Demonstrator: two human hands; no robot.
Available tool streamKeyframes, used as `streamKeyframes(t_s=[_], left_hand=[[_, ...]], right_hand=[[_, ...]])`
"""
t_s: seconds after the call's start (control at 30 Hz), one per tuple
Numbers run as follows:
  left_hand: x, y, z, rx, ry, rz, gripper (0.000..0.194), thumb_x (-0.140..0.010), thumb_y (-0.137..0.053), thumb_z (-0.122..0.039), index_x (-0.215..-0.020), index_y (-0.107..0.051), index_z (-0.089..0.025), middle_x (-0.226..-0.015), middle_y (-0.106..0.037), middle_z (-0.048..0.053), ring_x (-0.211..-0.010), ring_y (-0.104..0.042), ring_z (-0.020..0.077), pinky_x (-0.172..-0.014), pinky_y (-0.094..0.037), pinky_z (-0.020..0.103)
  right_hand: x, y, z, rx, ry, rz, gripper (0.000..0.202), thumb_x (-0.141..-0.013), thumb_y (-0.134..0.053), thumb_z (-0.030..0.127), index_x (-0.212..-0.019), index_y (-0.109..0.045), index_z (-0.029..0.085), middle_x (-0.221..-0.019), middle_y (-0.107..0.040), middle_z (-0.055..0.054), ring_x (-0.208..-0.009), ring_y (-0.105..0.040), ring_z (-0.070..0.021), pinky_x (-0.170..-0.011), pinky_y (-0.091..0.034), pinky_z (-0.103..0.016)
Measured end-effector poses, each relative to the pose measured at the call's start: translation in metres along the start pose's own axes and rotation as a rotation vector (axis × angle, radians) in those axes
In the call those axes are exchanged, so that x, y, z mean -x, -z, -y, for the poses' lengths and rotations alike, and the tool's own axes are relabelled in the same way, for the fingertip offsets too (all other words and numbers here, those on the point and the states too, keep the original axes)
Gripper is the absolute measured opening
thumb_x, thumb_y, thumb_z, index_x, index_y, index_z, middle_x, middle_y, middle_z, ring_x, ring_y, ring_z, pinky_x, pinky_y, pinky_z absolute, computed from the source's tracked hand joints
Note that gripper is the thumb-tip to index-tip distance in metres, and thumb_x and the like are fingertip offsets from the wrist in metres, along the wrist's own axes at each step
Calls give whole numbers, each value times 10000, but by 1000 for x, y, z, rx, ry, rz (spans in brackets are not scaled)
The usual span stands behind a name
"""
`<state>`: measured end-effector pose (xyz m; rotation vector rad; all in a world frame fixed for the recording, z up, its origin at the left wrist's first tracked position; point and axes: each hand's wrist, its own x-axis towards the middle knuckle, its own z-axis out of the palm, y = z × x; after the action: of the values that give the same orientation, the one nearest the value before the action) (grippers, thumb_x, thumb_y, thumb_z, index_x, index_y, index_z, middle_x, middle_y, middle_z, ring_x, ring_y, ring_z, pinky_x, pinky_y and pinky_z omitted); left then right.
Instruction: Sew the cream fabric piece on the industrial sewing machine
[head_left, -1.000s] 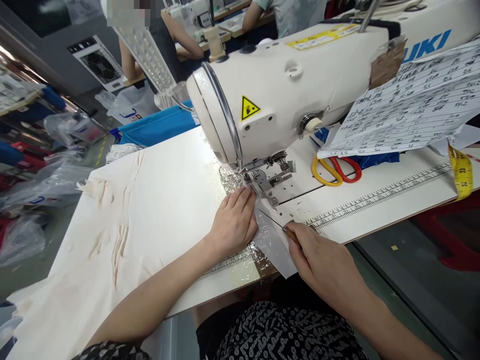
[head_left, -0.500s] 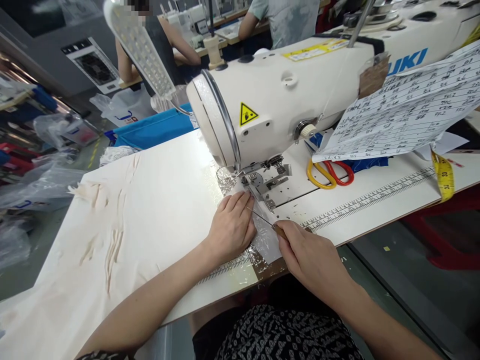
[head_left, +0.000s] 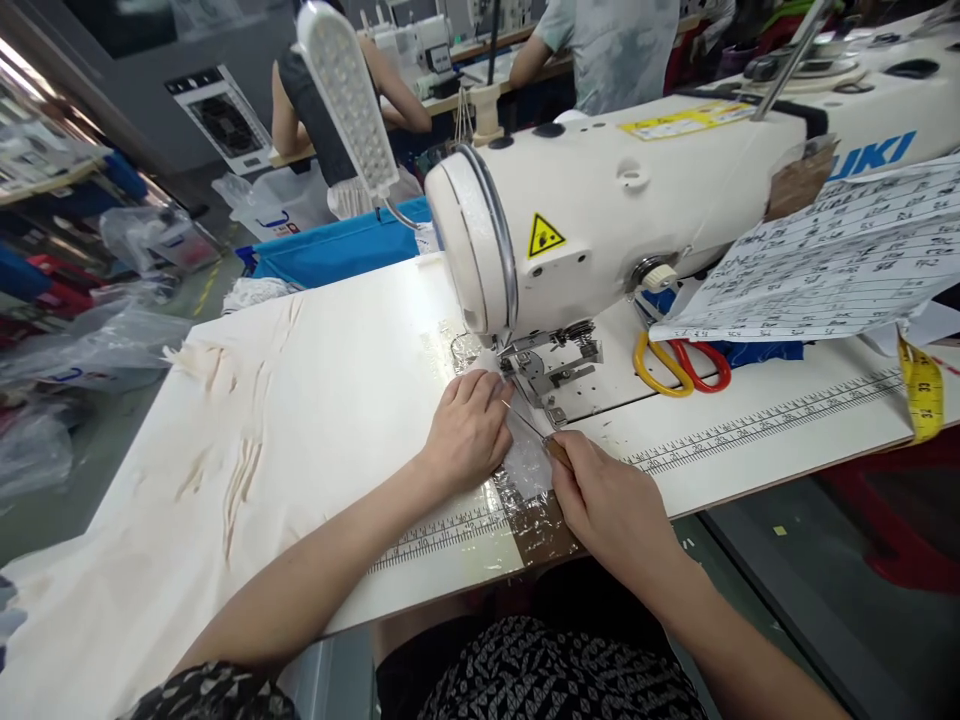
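My left hand lies palm down on a thin white fabric piece, close to the needle area of the white sewing machine. Its fingers are pressed together, pointing at the presser foot. In my right hand is the wooden handle of an awl. The awl's thin metal shaft points up and left, its tip beside my left fingers. Under the fabric, clear film covers part of the table edge.
Cream fabric spreads over the table's left. Scissors with yellow and red handles, a written sheet and a tape measure are on the right. A lamp stands behind; two people sit beyond.
The view has shifted, so the machine and table appear farther right. The white fabric's near end shows less far toward the table edge. Both hands keep nearly the same pose, the right still on the awl.
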<state>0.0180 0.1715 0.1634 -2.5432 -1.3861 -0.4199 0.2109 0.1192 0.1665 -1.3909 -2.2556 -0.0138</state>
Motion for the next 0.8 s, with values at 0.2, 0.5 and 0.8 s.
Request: streamKeyframes(t_s=[0.2, 0.5, 0.8], left_hand=[[-1, 2, 5, -42, 14, 5, 381, -967, -406, -133, -1289, -597, -59, -1344, -597, 143, -1299, -480, 291, -1108, -411, 451], [8, 7, -19, 49, -79, -7, 426, -994, -401, -289, -1271, -610, -42, -1339, -604, 158, -1293, -511, 287, -1112, -408, 450], [9, 2, -17, 16, -68, 44, 452, -993, -370, -271, -1340, -556, -52, -1404, -559, 149, -1338, -474, 291, -1150, -339, 478]], right_hand=[[6, 5, 2, -272, -113, 118, 116, -952, -395, 204, -952, -510, 189, -632, -621, 14, -491, -598, -165, -451, -379, -233], [5, 20, 4, -268, -64, 69, 149, -929, -372, 198, -887, -515, 191, -578, -591, 21, -397, -532, -141, -393, -337, -215], [17, 29, -32, -278, -256, 51, 221, -951, -409, 366, -942, -549, 195, -620, -642, -2, -397, -524, -145, -390, -354, -223]])
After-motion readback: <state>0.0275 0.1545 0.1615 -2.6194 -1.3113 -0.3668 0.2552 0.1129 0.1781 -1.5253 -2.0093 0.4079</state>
